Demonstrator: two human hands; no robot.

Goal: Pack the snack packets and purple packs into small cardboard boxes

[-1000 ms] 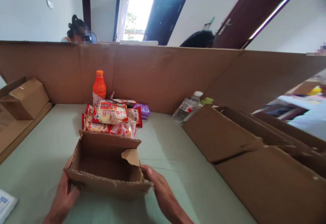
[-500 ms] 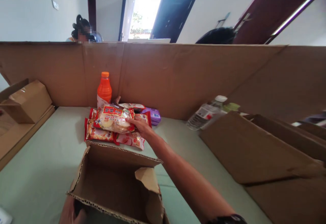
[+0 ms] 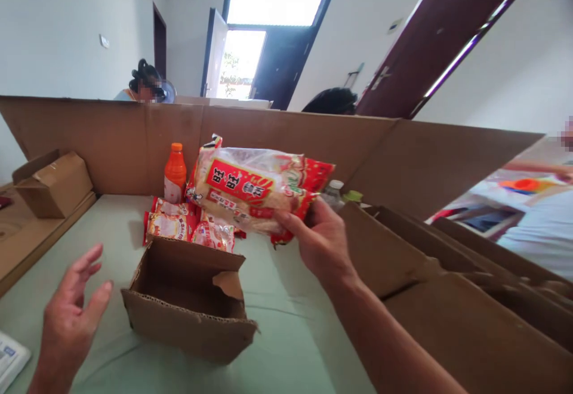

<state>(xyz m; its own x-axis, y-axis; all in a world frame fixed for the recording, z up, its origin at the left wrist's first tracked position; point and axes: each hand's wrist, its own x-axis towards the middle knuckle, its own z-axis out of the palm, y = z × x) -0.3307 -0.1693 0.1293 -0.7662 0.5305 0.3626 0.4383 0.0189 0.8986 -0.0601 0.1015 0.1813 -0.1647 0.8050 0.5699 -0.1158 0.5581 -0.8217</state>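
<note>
My right hand (image 3: 320,239) grips one end of a red and clear bag of rice crackers (image 3: 250,188), held up in the air over the table. Below and to the left of the bag stands an open cardboard box (image 3: 192,328), its inside bare where I can see it. Left of that box, my left hand (image 3: 74,307) hovers with fingers apart, touching nothing. Several red and pink snack packets (image 3: 170,227) lie behind the box, partly covered by the raised bag. An orange bottle (image 3: 175,170) stands upright behind them.
A cardboard wall (image 3: 111,143) runs along the table's far side. Smaller boxes (image 3: 60,182) sit at the left, larger cardboard boxes (image 3: 470,322) at the right. A clear bottle (image 3: 333,191) shows behind the bag. A white object (image 3: 11,358) lies lower left. Other people are beyond the wall.
The rice cracker bag has been lifted off the pile and brought up, nearer and to the right. My left hand has let go of the cardboard box and moved left.
</note>
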